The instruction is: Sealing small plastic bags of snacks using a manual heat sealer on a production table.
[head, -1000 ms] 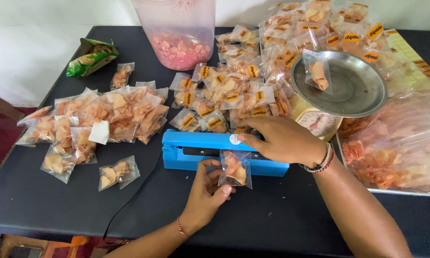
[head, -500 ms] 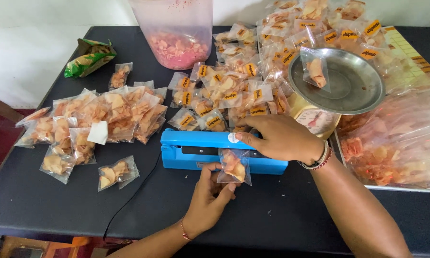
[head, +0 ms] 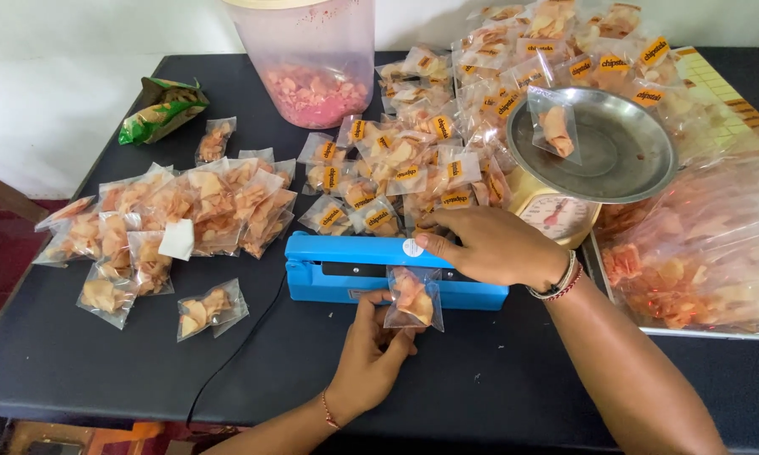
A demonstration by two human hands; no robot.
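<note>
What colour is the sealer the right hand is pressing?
Bright blue sealer, under the right hand; head view.

Single head-worn view, steeply downward and close over the black table (head: 497, 371).

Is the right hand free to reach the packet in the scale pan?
Probably yes. The right hand presses the blue sealer just below the scale; nothing stands between it and the packet in the open pan. It would have to let go of the sealer.
</note>
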